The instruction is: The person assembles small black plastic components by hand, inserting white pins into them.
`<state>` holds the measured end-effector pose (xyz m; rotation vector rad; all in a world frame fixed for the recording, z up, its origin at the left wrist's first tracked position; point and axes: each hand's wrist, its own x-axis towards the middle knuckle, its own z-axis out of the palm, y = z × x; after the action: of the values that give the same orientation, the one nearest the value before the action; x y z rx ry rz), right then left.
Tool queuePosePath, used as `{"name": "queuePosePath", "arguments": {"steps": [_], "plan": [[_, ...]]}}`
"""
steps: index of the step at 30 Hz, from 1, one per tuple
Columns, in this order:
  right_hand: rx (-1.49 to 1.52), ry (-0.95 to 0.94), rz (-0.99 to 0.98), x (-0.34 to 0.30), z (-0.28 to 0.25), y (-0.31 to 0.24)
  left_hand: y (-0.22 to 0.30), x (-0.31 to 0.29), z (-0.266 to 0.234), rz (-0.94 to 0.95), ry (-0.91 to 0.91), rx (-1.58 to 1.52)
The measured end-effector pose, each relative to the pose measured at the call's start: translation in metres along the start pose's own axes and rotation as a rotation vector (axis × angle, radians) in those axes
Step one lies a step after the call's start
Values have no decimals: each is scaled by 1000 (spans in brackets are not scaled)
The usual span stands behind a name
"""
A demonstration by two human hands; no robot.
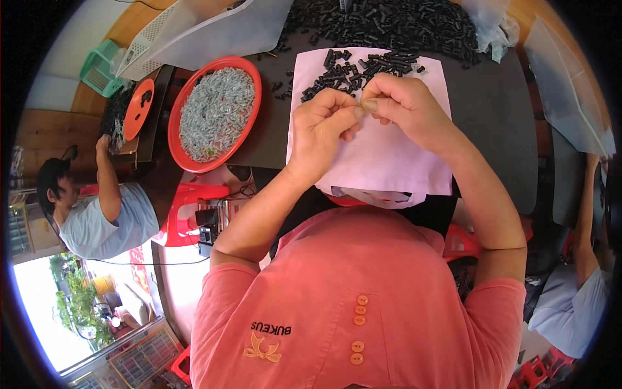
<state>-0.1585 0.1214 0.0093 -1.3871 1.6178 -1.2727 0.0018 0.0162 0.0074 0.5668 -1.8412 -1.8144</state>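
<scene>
My left hand and my right hand meet over a white sheet spread on the dark table. Their fingertips pinch together around something very small; what it is cannot be made out. Just beyond the hands, a heap of small black parts lies on the far end of the sheet. A much larger pile of the same black parts covers the table behind it.
A round red tray full of small pale pieces sits to the left. A white basket and clear plastic bags lie at the back. One person sits at the left by an orange lid, another at the right edge. Red stools stand below.
</scene>
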Motion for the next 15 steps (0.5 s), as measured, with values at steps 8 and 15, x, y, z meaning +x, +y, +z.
{"name": "queuePosePath", "arguments": {"steps": [8,15], "plan": [[-142,70,-124,0,2,1,1,3,-2,-82,30,-87],[-254,162,-202,0,2,-1,0,3,-2,-133,17,-222]]}}
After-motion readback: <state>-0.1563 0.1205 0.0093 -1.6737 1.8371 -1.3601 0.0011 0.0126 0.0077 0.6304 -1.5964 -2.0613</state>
